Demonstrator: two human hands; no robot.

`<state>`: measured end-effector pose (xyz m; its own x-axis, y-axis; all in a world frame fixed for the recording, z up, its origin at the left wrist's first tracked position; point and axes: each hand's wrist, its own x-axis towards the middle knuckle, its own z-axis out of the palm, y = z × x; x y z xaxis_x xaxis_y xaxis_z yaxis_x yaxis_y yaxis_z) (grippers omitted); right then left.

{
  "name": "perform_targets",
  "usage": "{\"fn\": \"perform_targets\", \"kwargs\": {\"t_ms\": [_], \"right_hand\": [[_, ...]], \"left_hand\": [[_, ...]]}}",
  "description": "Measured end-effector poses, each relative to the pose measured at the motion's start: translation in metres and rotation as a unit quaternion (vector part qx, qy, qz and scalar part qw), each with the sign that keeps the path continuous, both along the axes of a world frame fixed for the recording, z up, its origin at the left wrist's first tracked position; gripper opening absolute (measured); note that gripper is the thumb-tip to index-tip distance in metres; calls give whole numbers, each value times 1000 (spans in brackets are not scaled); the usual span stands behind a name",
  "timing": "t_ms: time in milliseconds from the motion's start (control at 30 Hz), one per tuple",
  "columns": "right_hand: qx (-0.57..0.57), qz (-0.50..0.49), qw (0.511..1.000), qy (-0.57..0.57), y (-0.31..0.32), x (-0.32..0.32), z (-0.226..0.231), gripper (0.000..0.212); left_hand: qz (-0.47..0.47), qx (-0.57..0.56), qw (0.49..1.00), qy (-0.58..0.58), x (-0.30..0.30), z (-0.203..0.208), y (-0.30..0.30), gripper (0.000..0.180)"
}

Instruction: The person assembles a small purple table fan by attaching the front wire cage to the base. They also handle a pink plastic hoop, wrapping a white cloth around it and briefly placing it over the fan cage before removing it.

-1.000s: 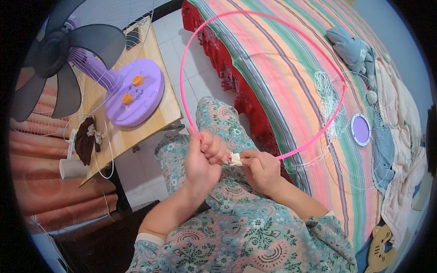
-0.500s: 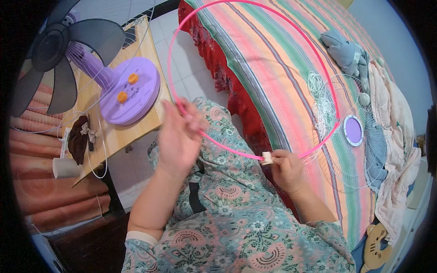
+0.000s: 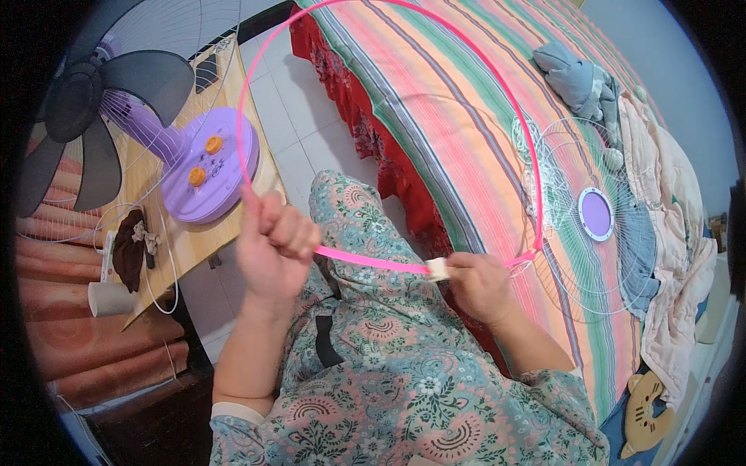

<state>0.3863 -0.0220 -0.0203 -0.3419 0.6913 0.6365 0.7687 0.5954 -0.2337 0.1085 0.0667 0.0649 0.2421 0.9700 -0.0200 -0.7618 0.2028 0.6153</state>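
Observation:
A thin pink hoop (image 3: 373, 263), like the rim band of a fan cage, is held up in front of my lap. My left hand (image 3: 278, 242) is closed in a fist around its left side. At its lower right, my right hand (image 3: 482, 289) pinches the hoop just beside a small whitish clip (image 3: 437, 269). Right of my right hand the hoop bends sharply upward. On the bed lies a round white wire fan grille with a purple centre disc (image 3: 597, 215).
To the left, a wooden table (image 3: 268, 182) carries a purple fan base (image 3: 208, 175) with orange knobs and bare dark blades (image 3: 148, 78). Brown cloth (image 3: 127, 252) and a white cylinder (image 3: 111, 299) sit at its near edge. A striped bed (image 3: 451, 116) holds a grey plush toy (image 3: 575, 78).
My left hand has moved left and down and closed into a fist on the hoop. The hoop has shifted left, and its lower right now bends more sharply.

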Motion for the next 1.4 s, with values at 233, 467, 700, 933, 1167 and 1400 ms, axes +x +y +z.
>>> {"fn": "perform_targets", "kwargs": {"t_ms": [233, 467, 700, 933, 1167, 1400], "right_hand": [[30, -57, 997, 43, -13, 14, -3, 21], [57, -4, 994, 95, 12, -52, 23, 16], [58, 6, 997, 50, 5, -39, 27, 10], [43, 3, 997, 68, -3, -32, 23, 13], [-166, 30, 948, 271, -9, -44, 29, 11], [-297, -51, 681, 667, 2, -23, 38, 10]], "left_hand": [[69, -7, 996, -63, -1, 16, 11, 40], [15, 44, 998, 37, 67, -17, -42, 43], [-34, 139, 988, 51, 57, -10, -37, 45], [-34, 159, 984, 71, 54, -9, -37, 44], [-35, 155, 987, 28, 54, -9, -29, 44], [-76, 82, 994, 7, 46, -27, -12, 47]]}}
